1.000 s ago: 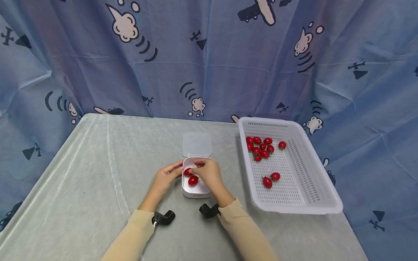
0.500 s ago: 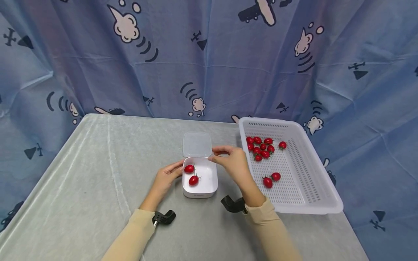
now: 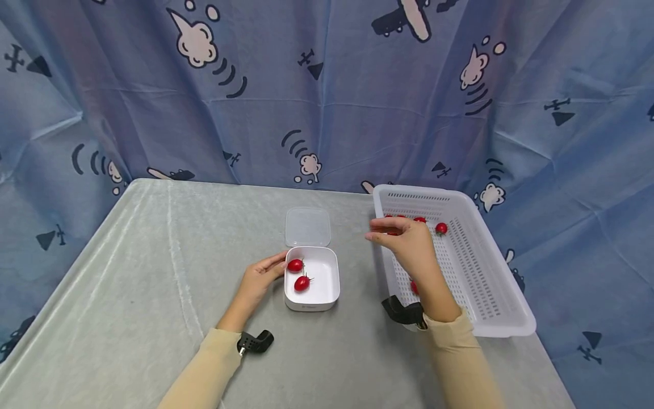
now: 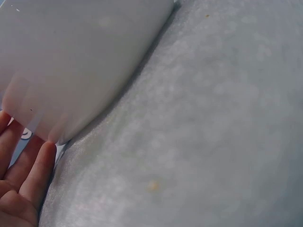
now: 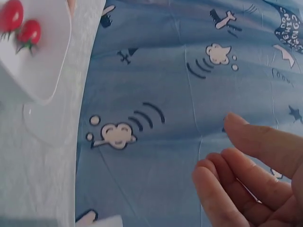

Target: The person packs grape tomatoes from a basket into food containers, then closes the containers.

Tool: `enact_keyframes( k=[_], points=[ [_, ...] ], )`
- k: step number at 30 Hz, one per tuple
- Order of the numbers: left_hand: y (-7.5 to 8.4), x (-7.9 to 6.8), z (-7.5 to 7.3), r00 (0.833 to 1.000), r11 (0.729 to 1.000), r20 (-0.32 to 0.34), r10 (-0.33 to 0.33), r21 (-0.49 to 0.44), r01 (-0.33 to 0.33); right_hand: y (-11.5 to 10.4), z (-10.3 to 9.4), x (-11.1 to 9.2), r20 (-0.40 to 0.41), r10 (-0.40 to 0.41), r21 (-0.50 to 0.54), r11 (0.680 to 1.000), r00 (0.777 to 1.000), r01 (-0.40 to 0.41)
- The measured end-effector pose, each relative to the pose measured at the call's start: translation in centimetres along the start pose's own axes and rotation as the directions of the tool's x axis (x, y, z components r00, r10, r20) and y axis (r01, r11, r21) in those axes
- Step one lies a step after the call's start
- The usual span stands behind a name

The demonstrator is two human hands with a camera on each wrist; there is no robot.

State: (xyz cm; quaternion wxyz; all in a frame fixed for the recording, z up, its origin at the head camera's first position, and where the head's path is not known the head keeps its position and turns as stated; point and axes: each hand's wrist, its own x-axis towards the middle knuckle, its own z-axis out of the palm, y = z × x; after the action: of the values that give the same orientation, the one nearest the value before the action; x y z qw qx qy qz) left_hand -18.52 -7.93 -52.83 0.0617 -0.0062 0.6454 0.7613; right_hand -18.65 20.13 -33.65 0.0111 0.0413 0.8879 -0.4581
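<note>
A square white box (image 3: 331, 278) stands on the table in the head view, with two cherry tomatoes (image 3: 302, 283) inside along its left part. My left hand (image 3: 257, 281) rests its fingertips on the box's left side; the left wrist view shows those fairly straight fingers (image 4: 40, 170) against the wall. Above the left side of a white perforated basket (image 3: 462, 272), my right hand (image 3: 409, 241) holds nothing. Its thumb and loosely bent fingers are apart in the right wrist view. This hand and forearm cover most of the basket's tomatoes; one tomato (image 3: 441, 228) lies in plain sight.
A translucent lid (image 3: 308, 227) lies flat behind the box. The pale cloth-covered table (image 3: 153, 295) ends at a patterned blue curtain (image 3: 327, 113). The basket's raised rim stands right of the box.
My right hand has left the inside of the box and moved right to the basket. The left hand stays at the box. The two tomatoes in the box lie still.
</note>
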Motion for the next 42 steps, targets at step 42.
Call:
enact_keyframes(
  k=[42],
  points=[
    [-0.1,-0.1,0.1,1.000,1.000,-0.010,-0.004,0.020,0.004,11.9,-7.4,7.7,0.265,0.107,0.095,0.986,0.958,-0.136]
  ],
)
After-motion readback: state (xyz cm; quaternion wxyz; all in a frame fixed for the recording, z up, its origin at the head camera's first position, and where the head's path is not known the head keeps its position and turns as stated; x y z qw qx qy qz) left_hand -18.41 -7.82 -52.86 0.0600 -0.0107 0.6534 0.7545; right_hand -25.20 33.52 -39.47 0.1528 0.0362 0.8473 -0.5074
